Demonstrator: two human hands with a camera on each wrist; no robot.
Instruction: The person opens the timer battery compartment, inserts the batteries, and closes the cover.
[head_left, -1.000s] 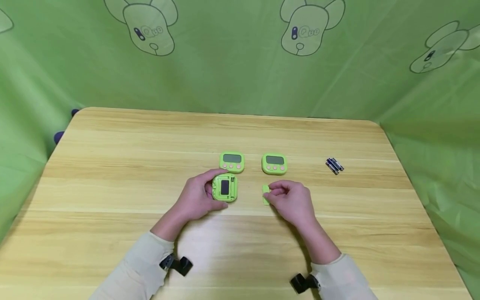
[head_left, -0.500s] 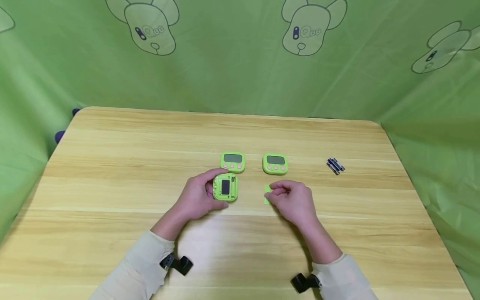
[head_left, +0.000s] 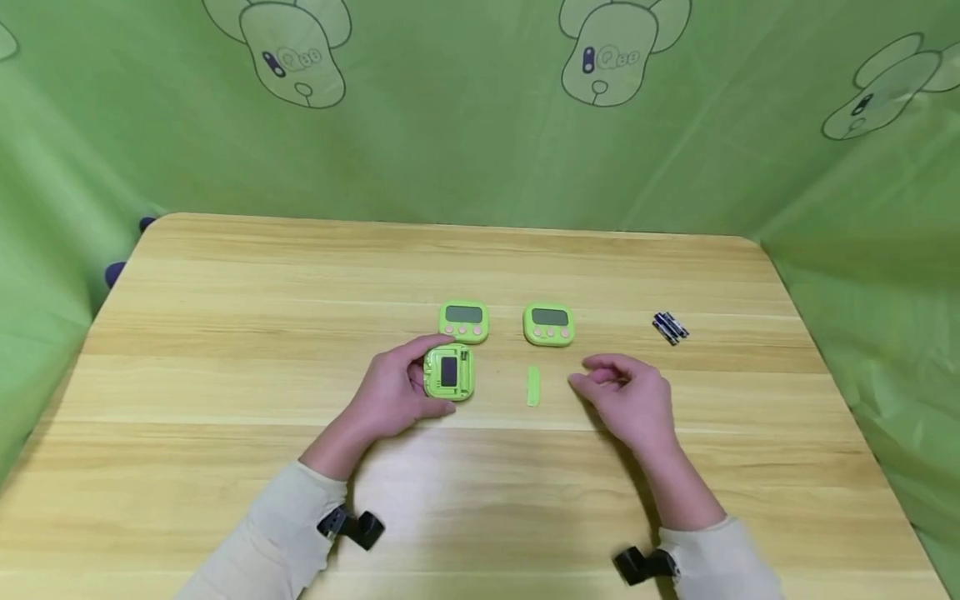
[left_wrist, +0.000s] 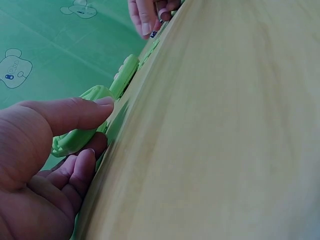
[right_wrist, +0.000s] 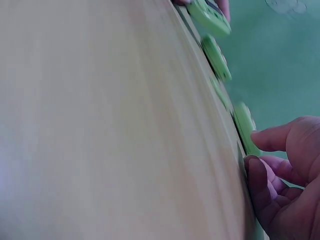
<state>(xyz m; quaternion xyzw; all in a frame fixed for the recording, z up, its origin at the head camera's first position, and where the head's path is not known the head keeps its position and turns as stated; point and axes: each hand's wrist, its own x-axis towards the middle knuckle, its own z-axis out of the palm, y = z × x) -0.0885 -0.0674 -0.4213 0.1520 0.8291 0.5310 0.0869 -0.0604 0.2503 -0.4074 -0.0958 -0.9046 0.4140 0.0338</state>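
Observation:
Between thumb and fingers, my left hand holds a green digital timer with its back up and its battery compartment uncovered. In the left wrist view the same timer is seen edge-on, gripped at its sides. A narrow green battery cover lies on the table to the right of it. My right hand is apart from the cover, to its right, with loosely bent fingers and nothing held. In the right wrist view a gap shows between thumb and fingertips of the right hand.
Two more green timers stand face up behind: one timer just beyond the held one, another timer to its right. Several small batteries lie together at the right on the wooden table. Green fabric hangs behind the table.
My right hand has let go of the battery cover, which now lies on the table, and has moved right. The left hand keeps its hold on the timer.

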